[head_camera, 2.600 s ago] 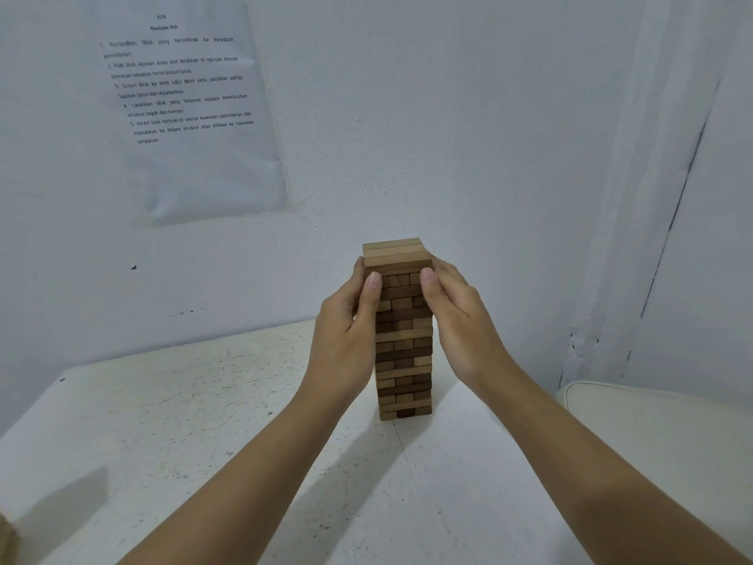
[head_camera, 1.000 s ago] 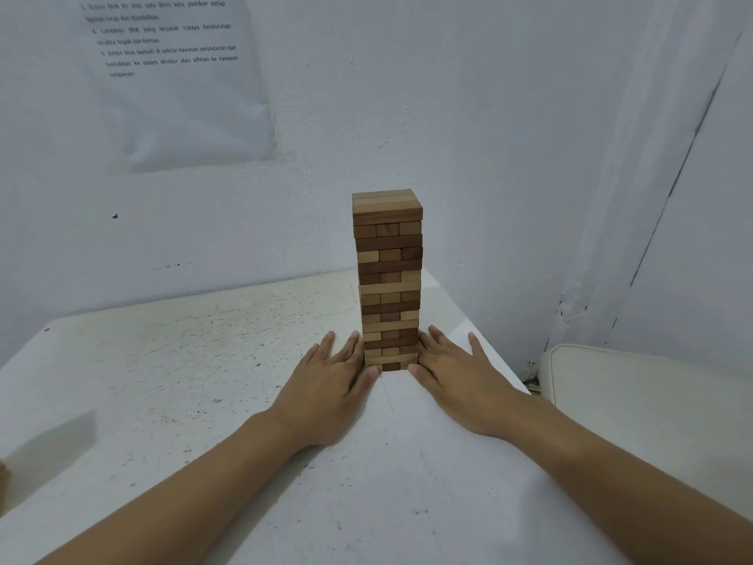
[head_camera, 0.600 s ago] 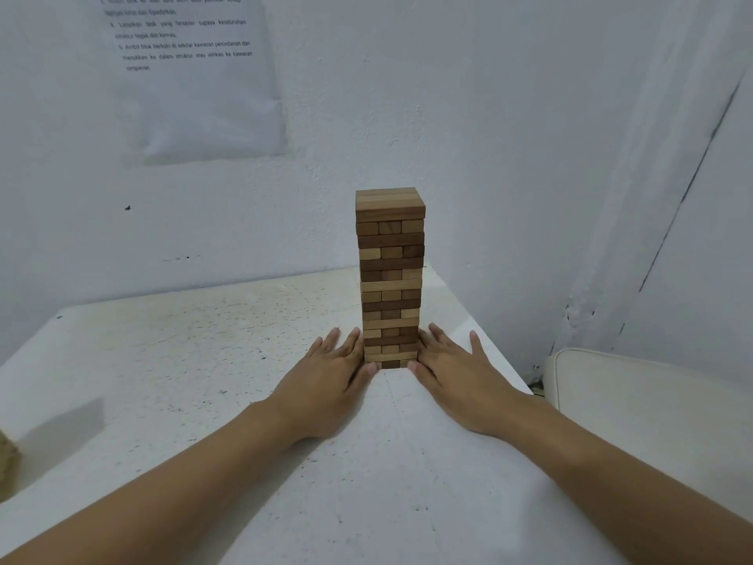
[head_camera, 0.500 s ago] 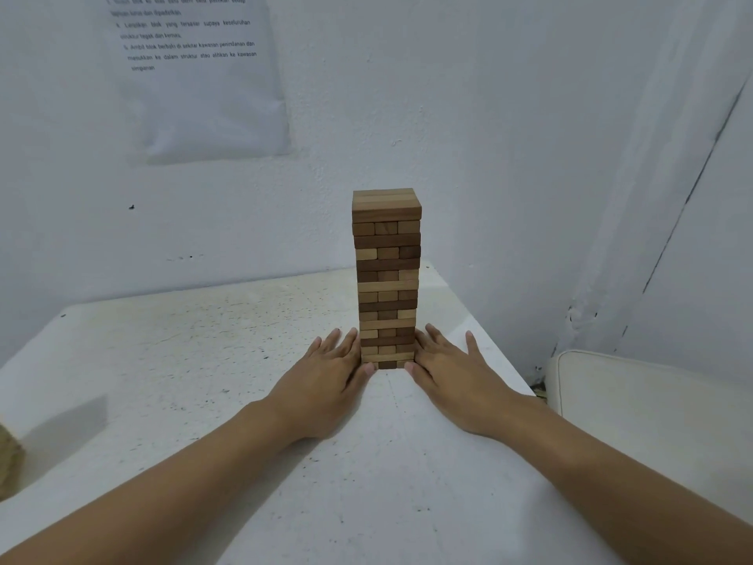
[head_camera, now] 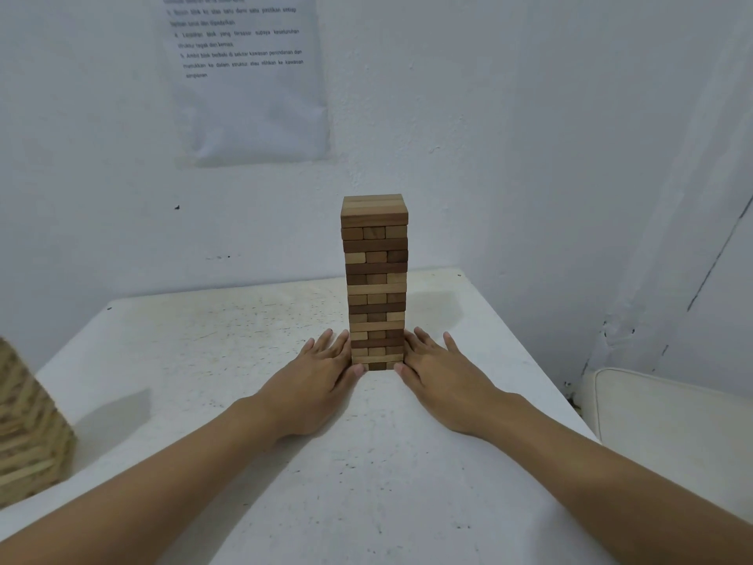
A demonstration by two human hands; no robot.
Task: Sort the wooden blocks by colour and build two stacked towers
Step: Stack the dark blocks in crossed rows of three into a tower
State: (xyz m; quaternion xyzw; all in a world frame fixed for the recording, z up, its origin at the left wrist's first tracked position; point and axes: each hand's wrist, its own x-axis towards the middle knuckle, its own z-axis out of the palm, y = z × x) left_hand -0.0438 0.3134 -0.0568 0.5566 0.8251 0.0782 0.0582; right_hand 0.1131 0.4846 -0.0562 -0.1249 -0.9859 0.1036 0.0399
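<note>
The block tower (head_camera: pixel 375 279) was standing upright close to the far edge of the tabletop (head_camera: pixel 195 360), over toward the far right corner. It was a mixed build, with dark brown and lighter tan blocks jumbled through the layers. Each layer was turned crosswise to the one under it, and tan blocks lay side by side on top. Everything looked pretty square and lined up, no blocks poking out that I could see.

Both hands were down at the base. The left hand (head_camera: pixel 313 381) lay palm-down on the tabletop on the tower's left side. Its fingers were straight and a bit fanned out, with the index-finger side right up against the bottom few layers. The right hand (head_camera: pixel 442 377) mirrored it on the right side, also flat, fingers straight and spread, inner edge against the bottom layers. Neither one was gripping anything, just flat hands bracketing the base with the thumb tips near its front corners.

Way over at the left edge of the tabletop, well apart from the tower, there was a pale block stack (head_camera: pixel 28 426). It was all light wood, cut off by the frame and too blurry to count layers. A printed sheet (head_camera: pixel 248 75) was stuck on the wall (head_camera: pixel 489 116) behind, text too small to read. Off past the right edge sat a white cushion (head_camera: pixel 672 422).
</note>
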